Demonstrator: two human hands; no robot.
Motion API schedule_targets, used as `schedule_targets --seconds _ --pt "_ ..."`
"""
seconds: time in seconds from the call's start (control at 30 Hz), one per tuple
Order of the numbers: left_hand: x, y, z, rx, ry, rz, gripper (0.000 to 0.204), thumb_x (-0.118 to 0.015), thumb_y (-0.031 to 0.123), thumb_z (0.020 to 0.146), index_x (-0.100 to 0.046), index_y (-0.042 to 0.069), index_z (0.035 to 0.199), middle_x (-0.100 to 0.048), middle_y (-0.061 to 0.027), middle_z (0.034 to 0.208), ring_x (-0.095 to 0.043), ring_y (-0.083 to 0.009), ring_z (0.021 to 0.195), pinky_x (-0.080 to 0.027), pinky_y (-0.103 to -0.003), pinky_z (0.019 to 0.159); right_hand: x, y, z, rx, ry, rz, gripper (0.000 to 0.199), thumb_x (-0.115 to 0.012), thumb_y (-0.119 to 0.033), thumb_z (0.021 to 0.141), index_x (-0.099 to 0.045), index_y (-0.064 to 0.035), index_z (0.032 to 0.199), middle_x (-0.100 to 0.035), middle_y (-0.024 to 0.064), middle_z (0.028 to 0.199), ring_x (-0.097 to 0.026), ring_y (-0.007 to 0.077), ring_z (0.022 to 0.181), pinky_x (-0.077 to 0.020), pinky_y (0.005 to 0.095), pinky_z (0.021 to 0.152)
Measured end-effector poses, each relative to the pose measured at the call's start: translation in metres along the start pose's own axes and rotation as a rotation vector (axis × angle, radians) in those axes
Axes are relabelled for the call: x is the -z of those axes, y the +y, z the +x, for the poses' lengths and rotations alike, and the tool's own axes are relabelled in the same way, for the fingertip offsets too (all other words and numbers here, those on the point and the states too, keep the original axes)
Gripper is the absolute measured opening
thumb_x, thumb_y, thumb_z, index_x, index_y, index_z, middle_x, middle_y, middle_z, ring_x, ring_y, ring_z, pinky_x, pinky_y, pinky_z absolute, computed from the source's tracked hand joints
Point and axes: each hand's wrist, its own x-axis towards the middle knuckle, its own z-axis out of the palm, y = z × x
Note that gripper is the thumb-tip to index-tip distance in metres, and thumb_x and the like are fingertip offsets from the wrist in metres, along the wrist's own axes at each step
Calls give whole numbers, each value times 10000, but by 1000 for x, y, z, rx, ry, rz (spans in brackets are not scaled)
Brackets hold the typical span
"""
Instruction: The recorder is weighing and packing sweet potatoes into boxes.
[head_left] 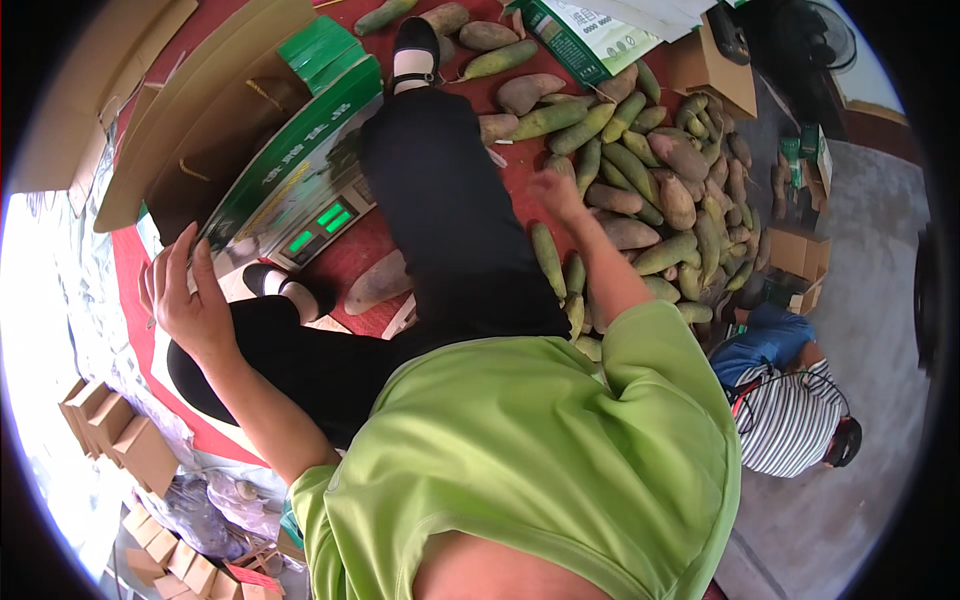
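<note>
My left hand [190, 300] is raised at the near end of an open green and brown carton [300, 150], its fingers apart and nothing visibly gripped. The carton has rope handles and stands on a scale with a lit green display [322, 226]. On the other side of my knee, my right hand [557, 193] hovers at the edge of a heap of long radishes [678, 200], green and pinkish brown. Its fingers are bent and indistinct, so whether they grip anything is unclear. Just beyond them lies a green radish [593, 128].
Another green and white carton [575, 45] stands behind the heap. A single large radish [378, 283] lies between my feet on the red floor covering [375, 318]. Small brown boxes [145, 452] are at the lower left. A person in a striped shirt [790, 420] is at the right.
</note>
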Motion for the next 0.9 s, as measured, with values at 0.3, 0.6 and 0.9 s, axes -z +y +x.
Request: schedule_targets --seconds 0.3,0.6,0.9 --pt "-8 0 6 -5 131 2 163 -598 107 918 -726 55 1005 -704 -35 894 -615 -181 822 -469 -327 800 -27 74 -39 -383 -36 -282 300 -669 -224 720 -683 -61 972 -681 182 989 -643 372 953 -510 440 851" --pt "-10 0 5 -23 134 73 199 -544 99 940 -721 26 993 -709 -55 887 -625 -197 853 -467 -340 830 6 101 25 -513 76 -289 829 -715 -304 715 -353 -125 1439 -425 208 1420 -425 365 1294 -385 413 1057" --pt "-13 2 8 -62 114 92 213 -531 114 956 -708 -2 980 -711 -61 900 -629 -212 863 -459 -356 853 -26 84 -3 -323 210 -242 885 -768 -204 694 -327 -180 1460 -398 97 1457 -434 315 1292 -377 477 1053"
